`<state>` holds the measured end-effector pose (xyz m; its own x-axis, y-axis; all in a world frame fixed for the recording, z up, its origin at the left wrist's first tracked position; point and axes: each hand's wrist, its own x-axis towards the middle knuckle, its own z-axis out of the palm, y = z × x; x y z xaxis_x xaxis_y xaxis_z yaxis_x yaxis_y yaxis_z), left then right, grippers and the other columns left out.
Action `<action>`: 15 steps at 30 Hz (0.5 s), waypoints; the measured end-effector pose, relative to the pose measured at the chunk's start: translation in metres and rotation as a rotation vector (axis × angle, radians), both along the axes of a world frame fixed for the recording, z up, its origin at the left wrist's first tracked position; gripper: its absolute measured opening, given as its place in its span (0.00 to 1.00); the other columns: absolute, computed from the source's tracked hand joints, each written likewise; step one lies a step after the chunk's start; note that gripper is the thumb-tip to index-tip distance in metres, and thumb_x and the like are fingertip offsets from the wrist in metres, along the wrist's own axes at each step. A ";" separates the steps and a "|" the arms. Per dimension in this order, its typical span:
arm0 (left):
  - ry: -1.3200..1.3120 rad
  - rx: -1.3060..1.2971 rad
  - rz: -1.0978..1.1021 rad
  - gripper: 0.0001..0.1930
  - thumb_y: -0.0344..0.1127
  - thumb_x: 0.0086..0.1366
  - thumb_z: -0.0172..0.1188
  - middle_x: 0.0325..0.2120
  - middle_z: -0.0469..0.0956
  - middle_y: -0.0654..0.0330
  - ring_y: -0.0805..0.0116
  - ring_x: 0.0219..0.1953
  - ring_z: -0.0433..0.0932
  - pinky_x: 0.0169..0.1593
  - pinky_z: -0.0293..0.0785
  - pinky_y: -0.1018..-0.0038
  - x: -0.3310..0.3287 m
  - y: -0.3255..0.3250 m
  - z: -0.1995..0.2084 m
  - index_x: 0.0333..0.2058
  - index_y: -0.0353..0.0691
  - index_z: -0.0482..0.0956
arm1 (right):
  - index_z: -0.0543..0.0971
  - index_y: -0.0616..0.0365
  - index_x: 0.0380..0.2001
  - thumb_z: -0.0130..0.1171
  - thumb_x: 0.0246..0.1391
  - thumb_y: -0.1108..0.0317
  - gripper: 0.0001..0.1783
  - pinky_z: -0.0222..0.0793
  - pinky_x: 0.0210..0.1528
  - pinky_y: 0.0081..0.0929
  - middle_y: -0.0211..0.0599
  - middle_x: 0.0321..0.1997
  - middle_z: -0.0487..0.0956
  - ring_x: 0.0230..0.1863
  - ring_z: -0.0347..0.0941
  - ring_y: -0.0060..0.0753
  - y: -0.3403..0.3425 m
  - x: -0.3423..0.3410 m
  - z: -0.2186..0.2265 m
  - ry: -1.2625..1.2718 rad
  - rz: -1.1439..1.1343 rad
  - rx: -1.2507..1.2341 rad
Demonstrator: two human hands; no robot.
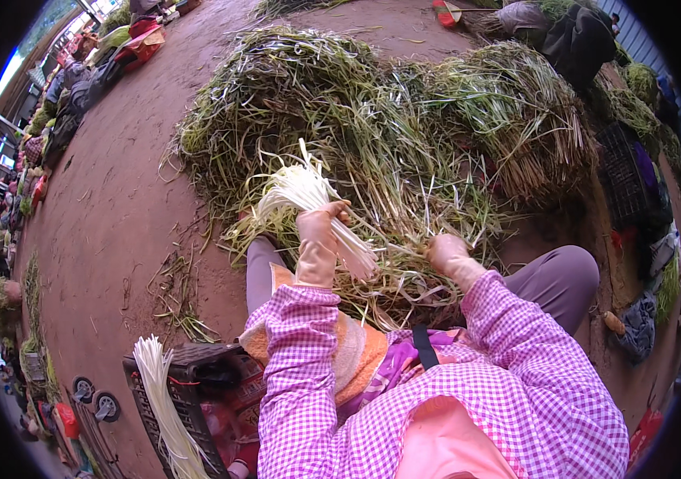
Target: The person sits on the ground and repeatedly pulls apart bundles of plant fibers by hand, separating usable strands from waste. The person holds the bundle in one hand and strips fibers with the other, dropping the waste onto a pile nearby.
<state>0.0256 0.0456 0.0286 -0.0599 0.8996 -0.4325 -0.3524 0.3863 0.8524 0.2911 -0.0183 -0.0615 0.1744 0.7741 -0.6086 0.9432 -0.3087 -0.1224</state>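
Note:
My left hand [320, 235], in a tan glove, is closed around a bunch of thin white stalks [300, 191] that look like blanched chives. Their cut ends point down and right, and the loose tips fan out up and left. At the near edge of a big heap of green and straw-coloured stalks [340, 104], my right hand [447, 254] is closed, its fingers pinched on some of the stalks there. Its fingertips are partly hidden. Trimmed leaves and stalks [408, 291] lie between my knees, below both hands.
Beside me on the left, a second bundle of long white stalks [166, 407] leans across a dark plastic crate [144, 399]. Scraps [180, 291] litter the reddish floor [101, 239]. A black crate [628, 180] stands at the right; a small wheeled cart [105, 407] is far left.

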 end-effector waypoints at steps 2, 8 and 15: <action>0.014 0.009 -0.031 0.10 0.26 0.67 0.53 0.22 0.79 0.57 0.71 0.22 0.76 0.27 0.79 0.78 -0.003 0.000 0.004 0.37 0.24 0.80 | 0.83 0.57 0.41 0.53 0.63 0.58 0.16 0.77 0.42 0.33 0.42 0.38 0.83 0.35 0.80 0.34 0.008 0.052 -0.002 -0.184 -0.095 -0.045; -0.318 -0.031 -0.075 0.09 0.24 0.66 0.54 0.31 0.82 0.47 0.69 0.21 0.78 0.29 0.83 0.74 -0.007 0.002 -0.005 0.40 0.22 0.77 | 0.81 0.59 0.47 0.52 0.65 0.59 0.17 0.77 0.46 0.31 0.39 0.46 0.82 0.41 0.79 0.32 0.035 0.038 0.033 -0.102 -0.061 0.076; -0.077 -0.057 -0.342 0.10 0.21 0.62 0.55 0.26 0.82 0.51 0.71 0.20 0.77 0.22 0.73 0.78 -0.012 0.006 -0.010 0.42 0.27 0.79 | 0.81 0.59 0.45 0.52 0.66 0.59 0.16 0.66 0.20 0.12 0.33 0.36 0.85 0.26 0.77 0.19 0.056 -0.079 0.056 1.688 -0.319 -0.287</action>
